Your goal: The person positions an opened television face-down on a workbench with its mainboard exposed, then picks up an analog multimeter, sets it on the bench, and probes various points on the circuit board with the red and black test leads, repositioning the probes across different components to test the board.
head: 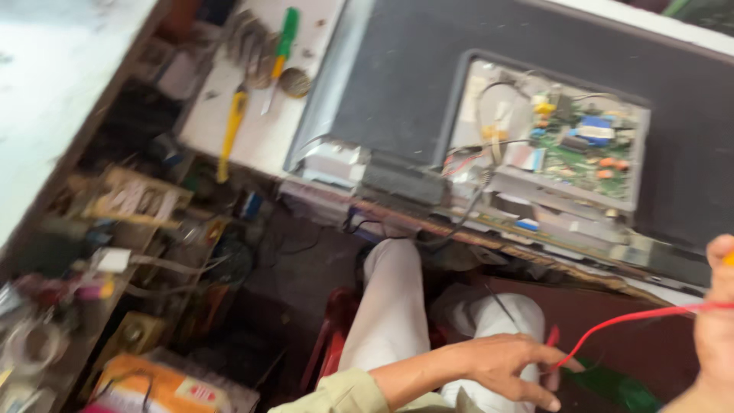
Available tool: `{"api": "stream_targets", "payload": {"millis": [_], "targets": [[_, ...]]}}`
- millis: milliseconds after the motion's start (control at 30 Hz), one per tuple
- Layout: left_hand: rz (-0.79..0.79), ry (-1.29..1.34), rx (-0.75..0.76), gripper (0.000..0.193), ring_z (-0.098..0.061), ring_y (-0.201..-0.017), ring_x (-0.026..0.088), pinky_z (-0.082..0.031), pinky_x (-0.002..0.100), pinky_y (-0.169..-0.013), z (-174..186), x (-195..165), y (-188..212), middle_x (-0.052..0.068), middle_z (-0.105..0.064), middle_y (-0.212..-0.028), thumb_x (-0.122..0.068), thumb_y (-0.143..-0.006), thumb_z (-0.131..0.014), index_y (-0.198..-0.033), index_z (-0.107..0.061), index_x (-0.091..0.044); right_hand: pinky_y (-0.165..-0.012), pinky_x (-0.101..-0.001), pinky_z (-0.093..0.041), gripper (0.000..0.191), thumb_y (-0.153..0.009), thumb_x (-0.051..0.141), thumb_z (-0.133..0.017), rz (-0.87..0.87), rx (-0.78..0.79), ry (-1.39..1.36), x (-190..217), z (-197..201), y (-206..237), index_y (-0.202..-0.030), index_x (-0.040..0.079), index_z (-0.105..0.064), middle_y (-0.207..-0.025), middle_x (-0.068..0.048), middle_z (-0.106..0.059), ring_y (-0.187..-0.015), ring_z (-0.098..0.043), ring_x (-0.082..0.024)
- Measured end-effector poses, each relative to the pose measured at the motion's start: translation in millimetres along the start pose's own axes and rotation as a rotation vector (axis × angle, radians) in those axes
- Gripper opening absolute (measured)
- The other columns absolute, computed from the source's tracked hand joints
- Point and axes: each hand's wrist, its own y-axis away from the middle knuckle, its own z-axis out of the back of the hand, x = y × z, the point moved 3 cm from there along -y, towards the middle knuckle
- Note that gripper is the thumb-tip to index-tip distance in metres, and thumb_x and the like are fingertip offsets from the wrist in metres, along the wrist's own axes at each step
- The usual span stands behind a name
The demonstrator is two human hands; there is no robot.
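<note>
My left hand (501, 367) reaches out from an olive sleeve over my knee in white trousers (390, 306). Its fingers pinch a red test probe (552, 338), and a thin dark needle sticks up from the hand. A red lead (650, 313) runs from the probe to my right hand (719, 321), which is cut off by the right edge and closed around a small yellow-orange piece. Above both hands, a flat television (413, 84) lies face down on the bench. Its back is open on a green circuit board (585, 149) and loose wires.
A green-handled screwdriver (285, 38) and a yellow-handled one (232, 126) lie on the white bench top at upper left. Cluttered shelves (115, 206) of parts fill the left side, with an orange box (164, 386) below. A red stool (336, 333) stands under my leg.
</note>
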Motion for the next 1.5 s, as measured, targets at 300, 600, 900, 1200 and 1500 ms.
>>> {"api": "stream_targets", "payload": {"millis": [300, 600, 900, 1200, 1500], "targets": [[0.091, 0.179, 0.030, 0.027, -0.062, -0.111, 0.023, -0.050, 0.035, -0.095, -22, -3, -27, 0.011, -0.063, -0.107, -0.026, -0.099, -0.076, -0.109, -0.068, -0.003, -0.063, -0.0319, -0.060, 0.055, -0.088, 0.008, -0.089, 1.048, -0.390, 1.513, 68, -45, -87, -0.127, -0.005, -0.053, -0.102, -0.013, -0.068, -0.069, -0.068, -0.020], [0.352, 0.375, 0.042, 0.038, -0.064, -0.106, 0.012, -0.051, 0.028, -0.097, 0, -47, -47, 0.004, -0.066, -0.105, -0.017, -0.101, -0.064, -0.135, -0.057, -0.004, -0.089, -0.0365, -0.058, 0.080, -0.074, 0.032, -0.098, 1.070, -0.588, 2.263, 79, -44, -136, -0.125, -0.009, -0.052, -0.116, -0.018, -0.068, -0.101, -0.071, -0.025], [0.391, 0.348, -0.087, 0.033, -0.062, -0.084, 0.010, -0.050, 0.022, -0.078, -49, -28, -68, 0.005, -0.064, -0.088, -0.005, -0.107, -0.049, -0.138, -0.061, -0.001, -0.092, -0.0421, -0.052, 0.095, -0.083, 0.030, -0.093, 1.089, -0.296, 2.630, 61, -73, -69, -0.150, -0.010, -0.038, -0.141, -0.033, -0.046, -0.118, -0.057, -0.035], [0.210, 0.946, -0.188, 0.013, -0.069, -0.089, 0.011, -0.055, 0.024, -0.085, -105, -21, -141, 0.006, -0.072, -0.098, -0.002, -0.106, -0.052, -0.115, -0.061, 0.000, -0.056, -0.0228, -0.053, 0.021, -0.082, 0.005, -0.070, 0.117, -0.232, 2.190, 86, -30, 116, -0.103, 0.001, -0.071, -0.073, -0.003, -0.068, -0.064, -0.067, -0.006], [0.076, 0.993, -0.253, 0.011, -0.069, -0.096, 0.013, -0.055, 0.029, -0.091, -169, -28, -202, 0.012, -0.074, -0.107, 0.002, -0.106, -0.057, -0.109, -0.068, 0.000, -0.070, -0.0288, -0.056, 0.029, -0.083, 0.009, -0.072, 0.313, -0.343, 2.162, 152, 31, 201, -0.111, 0.003, -0.071, -0.087, -0.007, -0.073, -0.077, -0.071, -0.012]]}}
